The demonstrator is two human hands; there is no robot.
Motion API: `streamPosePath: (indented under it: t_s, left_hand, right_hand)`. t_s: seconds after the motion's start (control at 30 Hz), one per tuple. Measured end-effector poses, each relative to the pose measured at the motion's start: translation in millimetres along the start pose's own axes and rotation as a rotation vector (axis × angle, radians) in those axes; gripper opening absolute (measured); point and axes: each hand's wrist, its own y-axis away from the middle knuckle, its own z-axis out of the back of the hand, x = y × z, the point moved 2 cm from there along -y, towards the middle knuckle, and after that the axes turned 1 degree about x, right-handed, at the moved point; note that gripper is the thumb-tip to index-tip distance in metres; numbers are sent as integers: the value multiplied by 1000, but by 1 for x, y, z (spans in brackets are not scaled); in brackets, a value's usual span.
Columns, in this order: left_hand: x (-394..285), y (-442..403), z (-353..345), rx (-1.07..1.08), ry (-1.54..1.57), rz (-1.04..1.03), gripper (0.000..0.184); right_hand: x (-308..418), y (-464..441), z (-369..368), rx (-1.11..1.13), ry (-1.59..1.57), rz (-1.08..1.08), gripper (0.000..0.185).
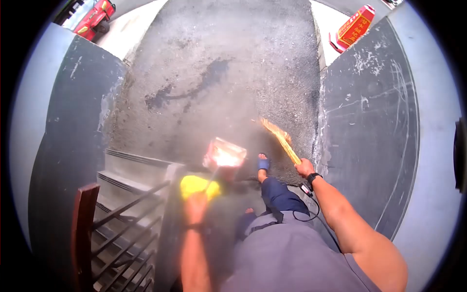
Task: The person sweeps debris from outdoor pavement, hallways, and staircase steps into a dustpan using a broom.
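My left hand point(196, 207) is closed around a bright yellow cloth point(194, 186). Just beyond it is a reddish, box-like dustpan point(226, 154), glaring white inside. A thin handle appears to run from this dustpan into the cloth, though haze and blur soften that area. On the right, my right hand point(305, 168) grips the lower end of a yellow straw hand broom point(282, 138). Its bristles slant up and left above the ground, near my foot in a blue slipper point(263, 163).
Left of me, concrete steps point(138, 168) descend beside a metal railing point(129, 209) with a brown post point(83, 233). Grey walls point(369, 121) flank the rough pavement point(233, 58), which has a dark wet streak. A red vehicle point(95, 19) and a red-yellow barrier point(355, 29) stand farther off.
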Motion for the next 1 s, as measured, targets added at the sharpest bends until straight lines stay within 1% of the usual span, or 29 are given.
streamPosePath:
  t_s: [0.07,0.13,0.17,0.27,0.3,0.33,0.37,0.4,0.47,0.5,0.53,0.57,0.6,0.63,0.67,0.73,0.8,0.9,0.93,1.0]
  left_hand:
    - [-18,-32,-2,52,-31,11,32]
    - [-37,-58,-5,78,-38,27,31]
    - [-40,-70,-11,73,-106,21,31]
    - [-74,-93,8,126,-52,37,30]
    - [-68,-101,5,122,-88,22,29]
    - [-66,-108,4,127,-101,21,28]
    - [-66,-114,4,129,-112,18,28]
    - [-66,-120,4,129,-124,13,28]
    - [-65,-126,3,94,-125,-32,27]
    - [-75,-130,7,90,-124,-38,27]
    - [-83,-134,10,82,-121,-44,26]
    - [-86,-139,12,121,-152,-2,27]
    - [-85,-142,11,125,-155,5,27]
    - [-82,-146,8,124,-158,8,28]
    - [-80,-150,7,122,-163,8,28]
    - [-81,-152,10,120,-176,3,30]
    - [-74,-152,8,125,-167,5,29]
    - [-64,-152,8,99,-166,-44,30]
    - [-62,-150,10,114,-184,-30,30]
    - [-62,-147,12,139,-216,0,29]
  right_hand:
    - [36,-32,7,-33,5,54,27]
    - [81,-55,18,11,1,-11,29]
    - [94,-74,17,-16,29,-23,30]
    - [124,-117,2,-75,102,-17,31]
    - [133,-126,-6,-91,127,-5,31]
    - [140,-133,-15,34,106,-41,32]
    - [147,-134,-27,44,152,-25,32]
    - [145,-137,-44,54,197,-7,33]
    - [131,-127,-73,151,375,139,34]
    - [139,-97,-56,324,236,91,34]
    - [133,-78,-45,314,151,200,31]
    - [132,-57,-29,387,43,66,28]
    - [130,-36,-21,359,-62,113,27]
    - [125,-16,-9,405,-43,62,29]
    - [99,-13,-18,368,-40,163,36]
    - [89,6,-8,308,-86,137,42]
    - [85,5,4,277,-60,29,44]
    - [77,-14,4,205,-28,96,42]
    - [78,-17,4,175,5,112,41]
    - [77,-17,4,176,-88,76,39]
